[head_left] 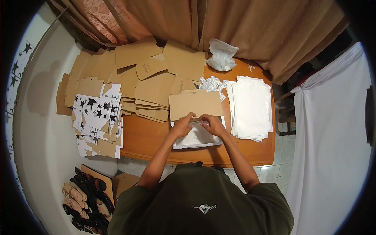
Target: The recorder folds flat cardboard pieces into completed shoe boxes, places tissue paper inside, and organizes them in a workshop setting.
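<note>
In front of me on the wooden table lies a cardboard box (198, 145), white outside, with its brown lid (196, 103) raised and leaning away. White paper (194, 137) shows inside it. My left hand (183, 126) and my right hand (213, 126) meet near the middle of the lid's near edge. Both have their fingers bent and closed around that edge, thumbs toward each other. The fingertips are partly hidden.
Flat brown cardboard sheets (154, 92) pile up behind and left. Star-printed cardboard pieces (96, 117) are stacked at the left. White sheets (250, 107) lie at the right, near small white packets (212, 84) and a plastic bag (222, 55). Shoes (88, 197) sit below left.
</note>
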Motion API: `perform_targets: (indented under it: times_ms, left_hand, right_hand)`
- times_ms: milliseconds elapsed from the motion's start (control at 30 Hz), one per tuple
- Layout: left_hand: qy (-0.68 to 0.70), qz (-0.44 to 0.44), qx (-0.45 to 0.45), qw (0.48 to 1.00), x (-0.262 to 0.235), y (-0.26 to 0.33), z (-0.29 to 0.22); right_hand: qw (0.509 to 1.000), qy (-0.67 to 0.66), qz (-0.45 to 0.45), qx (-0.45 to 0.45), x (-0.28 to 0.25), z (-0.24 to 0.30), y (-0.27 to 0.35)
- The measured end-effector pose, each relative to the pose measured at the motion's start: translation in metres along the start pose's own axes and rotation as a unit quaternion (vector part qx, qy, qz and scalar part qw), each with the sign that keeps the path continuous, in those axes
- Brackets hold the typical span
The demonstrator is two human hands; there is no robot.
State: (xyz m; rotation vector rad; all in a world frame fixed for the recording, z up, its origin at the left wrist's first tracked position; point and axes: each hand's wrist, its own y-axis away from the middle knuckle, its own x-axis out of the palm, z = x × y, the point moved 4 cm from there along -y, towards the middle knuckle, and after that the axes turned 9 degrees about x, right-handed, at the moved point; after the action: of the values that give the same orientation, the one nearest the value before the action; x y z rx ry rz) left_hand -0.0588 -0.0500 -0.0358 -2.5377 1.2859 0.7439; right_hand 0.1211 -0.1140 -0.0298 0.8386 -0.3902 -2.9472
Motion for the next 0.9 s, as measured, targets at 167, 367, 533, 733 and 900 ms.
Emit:
perform_targets:
  times_ms: [167,367,533,733,900]
  left_hand:
    - [-0.001,-0.079,-0.024,0.997,-0.043,-0.037,-0.006]
    - [-0.188,-0.141,0.056,0.970,-0.079,-0.082,0.013]
    - [-0.293,0.018,-0.059,0.954,-0.075,-0.113,0.023]
    - [-0.282,-0.009,-0.037,0.959,-0.073,-0.114,0.032]
    - [-0.286,-0.080,0.036,0.954,-0.075,-0.097,0.015]
  right_hand:
    - [0.999,0.021,-0.039,-0.009,-0.027,0.024,-0.030]
    - [0.981,0.170,-0.079,-0.044,-0.044,0.018,-0.094]
    - [0.956,0.276,-0.100,0.028,-0.037,-0.011,-0.132]
    - [0.952,0.283,-0.084,0.084,-0.039,-0.024,-0.142]
    - [0.962,0.242,-0.123,0.023,-0.054,0.003,-0.114]
